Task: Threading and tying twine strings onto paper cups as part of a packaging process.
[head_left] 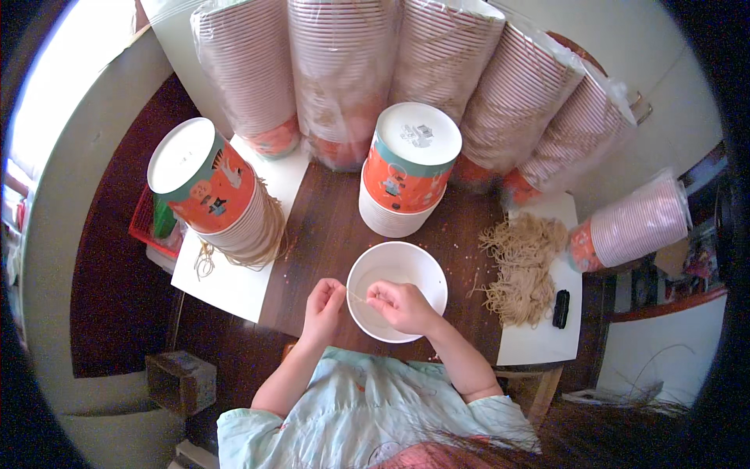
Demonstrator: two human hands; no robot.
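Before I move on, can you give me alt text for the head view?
Both hands, left hand and right hand, pinch a thin tan string over an open white paper cup on a dark wooden table. Stacked cups and a tan string pile lie beyond.

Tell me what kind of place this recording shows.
Probably a small home workshop for paper-cup assembly: bagged cup stacks line the wall, a string pile lies on the table, and both hands work over a cup.

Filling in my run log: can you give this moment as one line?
left hand: pinches thin string | right hand: pinches its other end | white paper bowl: open, beneath hands | string pile: to the right
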